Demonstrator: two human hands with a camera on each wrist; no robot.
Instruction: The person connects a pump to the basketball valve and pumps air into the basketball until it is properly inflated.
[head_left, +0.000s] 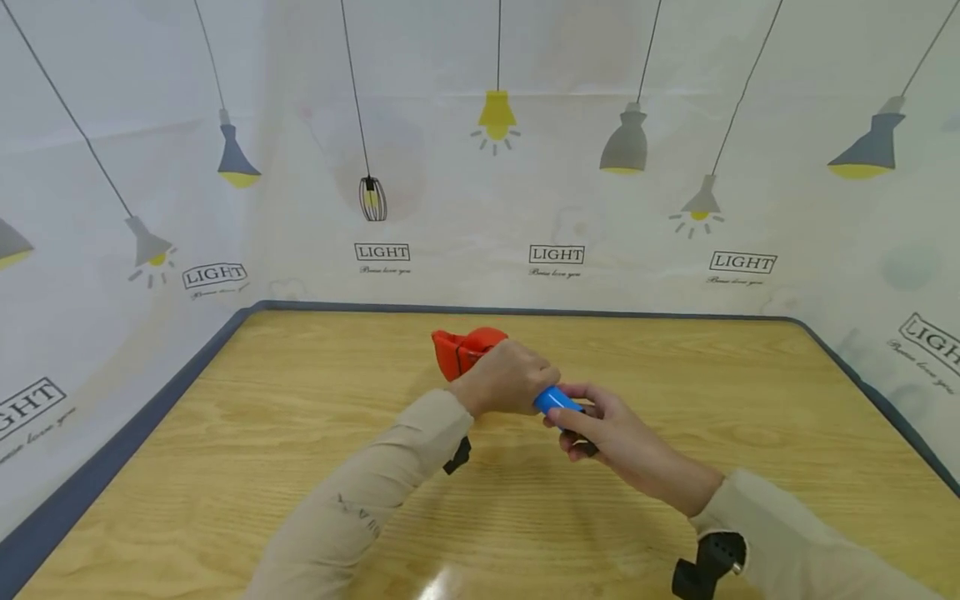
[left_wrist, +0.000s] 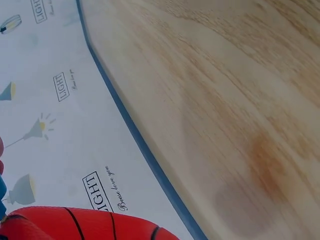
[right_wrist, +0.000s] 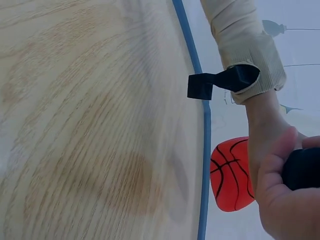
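A red toy basketball (head_left: 457, 354) with black lines looks soft and caved in, held up beyond my left hand (head_left: 506, 377). That hand grips one end of a blue hand pump (head_left: 557, 402), and its fist hides where pump and ball meet. My right hand (head_left: 611, 433) holds the pump's other end, thumb on the near side and fingers behind. In the right wrist view the pump's black end (right_wrist: 302, 169) sits within the right hand's grip, with the ball (right_wrist: 232, 175) past the left forearm. The ball (left_wrist: 95, 225) also fills the bottom of the left wrist view.
Both hands are over a wooden table (head_left: 225, 467) with a dark blue edge (head_left: 525, 312). A pale sheet (head_left: 465, 192) printed with lamps stands round its back and sides. Black camera mounts (head_left: 708, 562) are strapped at both wrists.
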